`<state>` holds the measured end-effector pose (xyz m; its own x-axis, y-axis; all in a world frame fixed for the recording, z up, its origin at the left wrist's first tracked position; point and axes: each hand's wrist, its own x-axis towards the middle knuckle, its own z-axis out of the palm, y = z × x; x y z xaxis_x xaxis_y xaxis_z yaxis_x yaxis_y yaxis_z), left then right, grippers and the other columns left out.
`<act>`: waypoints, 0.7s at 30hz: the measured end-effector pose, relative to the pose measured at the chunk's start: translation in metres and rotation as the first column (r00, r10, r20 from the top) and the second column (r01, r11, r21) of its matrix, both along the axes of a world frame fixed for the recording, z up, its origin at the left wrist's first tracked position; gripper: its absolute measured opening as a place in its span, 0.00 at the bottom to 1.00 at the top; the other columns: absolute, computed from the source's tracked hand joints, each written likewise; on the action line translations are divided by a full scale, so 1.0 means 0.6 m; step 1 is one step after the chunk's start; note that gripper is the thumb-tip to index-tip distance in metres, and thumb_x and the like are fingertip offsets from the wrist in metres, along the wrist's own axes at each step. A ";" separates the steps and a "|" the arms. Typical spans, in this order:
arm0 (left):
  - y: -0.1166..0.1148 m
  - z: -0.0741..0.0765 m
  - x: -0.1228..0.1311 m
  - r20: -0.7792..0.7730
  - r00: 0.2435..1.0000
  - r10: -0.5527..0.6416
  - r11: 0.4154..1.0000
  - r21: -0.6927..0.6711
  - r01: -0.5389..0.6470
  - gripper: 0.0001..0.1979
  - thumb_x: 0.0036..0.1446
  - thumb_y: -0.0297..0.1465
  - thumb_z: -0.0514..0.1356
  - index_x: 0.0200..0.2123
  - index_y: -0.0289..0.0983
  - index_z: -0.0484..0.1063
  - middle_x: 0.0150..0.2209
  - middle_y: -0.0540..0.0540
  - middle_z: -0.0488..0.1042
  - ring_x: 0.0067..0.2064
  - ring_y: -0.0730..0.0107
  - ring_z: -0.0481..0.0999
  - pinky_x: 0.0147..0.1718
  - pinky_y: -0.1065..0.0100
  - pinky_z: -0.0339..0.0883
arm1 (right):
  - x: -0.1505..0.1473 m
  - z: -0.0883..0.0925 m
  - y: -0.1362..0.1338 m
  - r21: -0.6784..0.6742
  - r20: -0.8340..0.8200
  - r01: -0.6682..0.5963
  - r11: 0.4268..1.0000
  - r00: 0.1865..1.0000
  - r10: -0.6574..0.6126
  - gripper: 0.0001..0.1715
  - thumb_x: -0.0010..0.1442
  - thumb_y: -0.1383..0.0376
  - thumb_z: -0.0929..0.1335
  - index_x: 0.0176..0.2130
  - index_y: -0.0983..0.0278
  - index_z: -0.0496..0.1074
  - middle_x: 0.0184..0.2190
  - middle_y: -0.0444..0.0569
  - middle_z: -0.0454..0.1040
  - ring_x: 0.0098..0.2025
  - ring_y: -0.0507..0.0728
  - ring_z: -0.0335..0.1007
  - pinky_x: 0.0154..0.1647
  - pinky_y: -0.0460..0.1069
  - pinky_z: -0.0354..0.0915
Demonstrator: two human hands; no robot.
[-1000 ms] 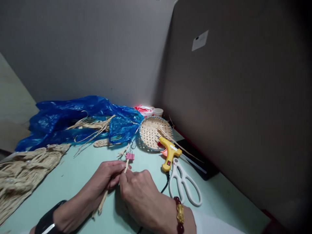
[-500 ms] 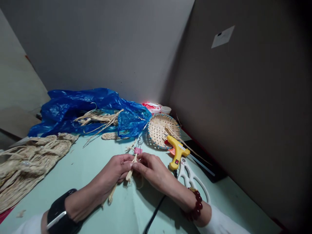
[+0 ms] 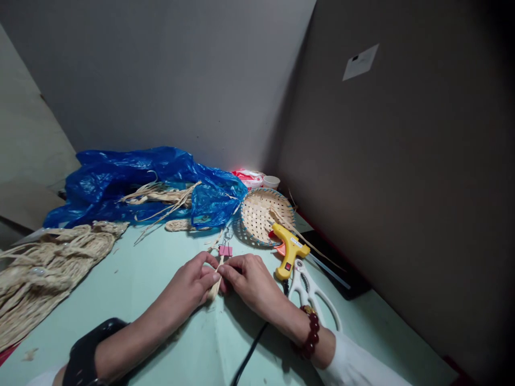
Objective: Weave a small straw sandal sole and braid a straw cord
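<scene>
My left hand (image 3: 196, 280) pinches a pale straw braid (image 3: 214, 291) between thumb and fingers near the table's middle. From the other side, my right hand (image 3: 250, 276) is closed on the same braid, its thumb and fingertips close to the left ones. A pink binder clip (image 3: 225, 250) with wire handles sits at the braid's far end, just beyond my fingertips. The short near end hangs down below my hands. The fingers partly hide the strands, so their crossing cannot be made out.
Right of my hands lie a yellow glue gun (image 3: 290, 249) and white-handled scissors (image 3: 300, 284), by a woven basket (image 3: 263, 212). A blue plastic bag (image 3: 100, 182) with straw bundles lies behind. Woven straw pieces (image 3: 60, 268) are at left. A dark cord (image 3: 251, 351) runs toward me.
My left hand's fingers have shifted on the braid and its index finger has lifted and bent. A loose strand below the left wrist no longer shows. The view has moved slightly.
</scene>
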<state>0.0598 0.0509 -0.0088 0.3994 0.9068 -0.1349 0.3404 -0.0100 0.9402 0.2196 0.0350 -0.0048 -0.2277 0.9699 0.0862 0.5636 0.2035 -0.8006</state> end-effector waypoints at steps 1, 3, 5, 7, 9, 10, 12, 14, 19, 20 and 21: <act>-0.002 0.009 -0.003 -0.055 0.998 0.015 0.998 0.055 -0.012 0.09 0.56 0.38 0.54 0.32 0.39 0.65 0.19 0.54 0.70 0.18 0.75 0.56 0.20 0.71 0.48 | -0.001 0.001 -0.002 0.014 0.013 0.030 0.999 0.999 -0.030 0.19 0.62 0.67 0.64 0.21 0.66 0.71 0.17 0.42 0.67 0.22 0.49 0.58 0.26 0.46 0.50; -0.009 0.027 -0.007 -0.158 0.986 0.053 0.985 0.170 -0.026 0.11 0.58 0.36 0.54 0.25 0.39 0.66 0.19 0.52 0.71 0.22 0.71 0.62 0.25 0.69 0.52 | -0.003 0.002 -0.006 0.038 0.031 0.076 0.996 0.997 -0.077 0.17 0.61 0.67 0.64 0.22 0.66 0.72 0.18 0.44 0.68 0.22 0.50 0.57 0.27 0.47 0.48; -0.019 0.037 -0.005 -0.239 0.968 0.078 0.969 0.246 -0.017 0.13 0.59 0.35 0.53 0.22 0.40 0.67 0.21 0.50 0.74 0.25 0.67 0.68 0.29 0.67 0.55 | -0.005 0.002 -0.009 0.041 0.030 0.086 0.995 0.996 -0.088 0.16 0.60 0.69 0.64 0.21 0.65 0.71 0.18 0.44 0.68 0.22 0.50 0.56 0.27 0.47 0.48; -0.032 0.037 0.002 -0.300 0.951 0.079 0.960 0.281 0.009 0.14 0.60 0.34 0.51 0.23 0.40 0.67 0.22 0.50 0.75 0.26 0.64 0.71 0.30 0.66 0.56 | -0.007 0.000 -0.010 0.029 0.003 0.079 0.996 0.997 -0.079 0.16 0.58 0.70 0.64 0.20 0.65 0.69 0.17 0.43 0.67 0.22 0.50 0.54 0.27 0.47 0.48; -0.047 0.027 0.012 -0.348 0.935 0.066 0.952 0.304 0.046 0.14 0.61 0.33 0.49 0.23 0.41 0.65 0.22 0.49 0.74 0.26 0.63 0.72 0.30 0.65 0.56 | -0.007 -0.003 -0.008 0.005 -0.052 0.058 0.998 0.997 -0.058 0.17 0.57 0.71 0.64 0.18 0.65 0.65 0.16 0.41 0.62 0.22 0.50 0.51 0.26 0.47 0.47; -0.054 0.021 0.016 -0.371 0.927 0.058 0.947 0.315 0.067 0.14 0.61 0.32 0.48 0.24 0.42 0.65 0.22 0.49 0.74 0.26 0.63 0.73 0.29 0.65 0.55 | -0.006 -0.004 -0.007 -0.015 -0.089 0.039 0.999 0.995 -0.040 0.17 0.56 0.72 0.64 0.17 0.65 0.63 0.16 0.40 0.59 0.23 0.49 0.51 0.26 0.46 0.47; -0.064 0.007 0.021 -0.416 0.908 0.047 0.935 0.339 0.107 0.14 0.62 0.32 0.47 0.26 0.42 0.65 0.23 0.47 0.74 0.26 0.61 0.73 0.29 0.64 0.54 | -0.006 -0.003 -0.004 -0.068 -0.174 -0.014 0.998 0.985 0.002 0.16 0.55 0.72 0.63 0.17 0.65 0.63 0.16 0.40 0.58 0.23 0.49 0.51 0.24 0.45 0.48; -0.069 -0.003 0.022 -0.462 0.886 0.035 0.922 0.357 0.150 0.13 0.63 0.31 0.46 0.29 0.41 0.68 0.25 0.43 0.76 0.27 0.57 0.74 0.30 0.62 0.54 | -0.006 0.002 -0.003 -0.132 -0.259 -0.068 0.989 0.965 0.031 0.14 0.55 0.72 0.61 0.19 0.66 0.67 0.16 0.40 0.58 0.22 0.49 0.52 0.23 0.44 0.49; -0.072 -0.003 0.016 -0.557 0.830 -0.016 0.895 0.363 0.260 0.15 0.62 0.30 0.47 0.33 0.38 0.73 0.31 0.36 0.79 0.32 0.49 0.77 0.31 0.60 0.53 | -0.009 0.012 -0.006 -0.241 -0.394 -0.113 0.964 0.919 0.009 0.15 0.54 0.71 0.61 0.25 0.69 0.75 0.18 0.42 0.63 0.21 0.48 0.53 0.21 0.43 0.50; -0.070 0.002 0.014 -0.567 0.823 -0.015 0.889 0.370 0.271 0.15 0.62 0.31 0.48 0.32 0.39 0.73 0.30 0.38 0.79 0.32 0.51 0.77 0.31 0.60 0.52 | -0.010 0.010 -0.006 -0.245 -0.404 -0.103 0.964 0.915 -0.005 0.15 0.54 0.71 0.61 0.25 0.70 0.75 0.19 0.43 0.64 0.21 0.48 0.54 0.22 0.43 0.51; -0.067 0.008 0.012 -0.567 0.824 -0.001 0.883 0.387 0.267 0.15 0.62 0.33 0.49 0.30 0.40 0.74 0.29 0.39 0.78 0.32 0.52 0.76 0.31 0.60 0.52 | -0.010 0.007 -0.005 -0.243 -0.408 -0.086 0.966 0.913 -0.022 0.14 0.54 0.70 0.62 0.25 0.70 0.75 0.19 0.43 0.65 0.22 0.48 0.54 0.22 0.43 0.52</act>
